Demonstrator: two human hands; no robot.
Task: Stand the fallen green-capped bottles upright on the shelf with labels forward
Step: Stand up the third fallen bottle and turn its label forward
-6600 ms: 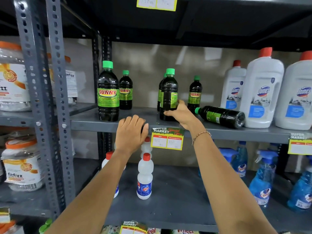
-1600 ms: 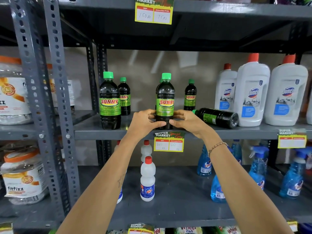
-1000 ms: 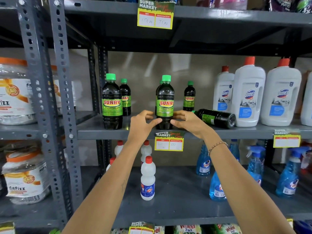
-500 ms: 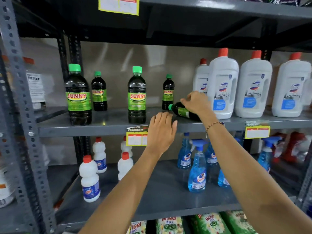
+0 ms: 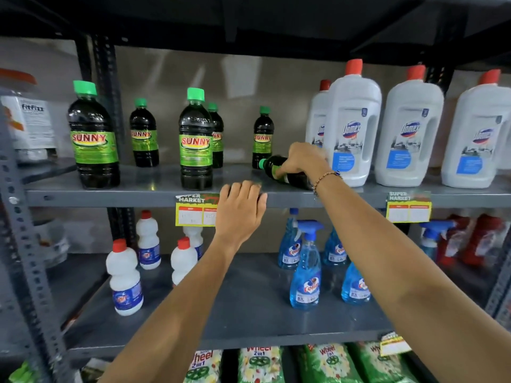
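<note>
One dark green-capped bottle [image 5: 272,168] lies on its side on the grey shelf [image 5: 149,193], cap pointing left. My right hand [image 5: 302,160] is closed over its body from above. My left hand [image 5: 240,210] rests flat on the shelf's front edge, fingers apart, holding nothing. Several more green-capped SUNNY bottles stand upright with labels facing me: a large one at the left [image 5: 92,139], a large one in the middle [image 5: 195,142], and smaller ones behind [image 5: 143,134] [image 5: 262,136].
Big white red-capped Domex jugs [image 5: 352,125] stand close to the right of the fallen bottle. A price tag [image 5: 193,210] hangs on the shelf edge. Below are small white bottles [image 5: 124,277] and blue spray bottles [image 5: 305,266]. A perforated upright [image 5: 19,230] stands at the left.
Both hands left the middle upright bottle. My right hand went right and closed on the lying bottle; my left hand dropped to the shelf edge. The view shifted right and moved closer.
</note>
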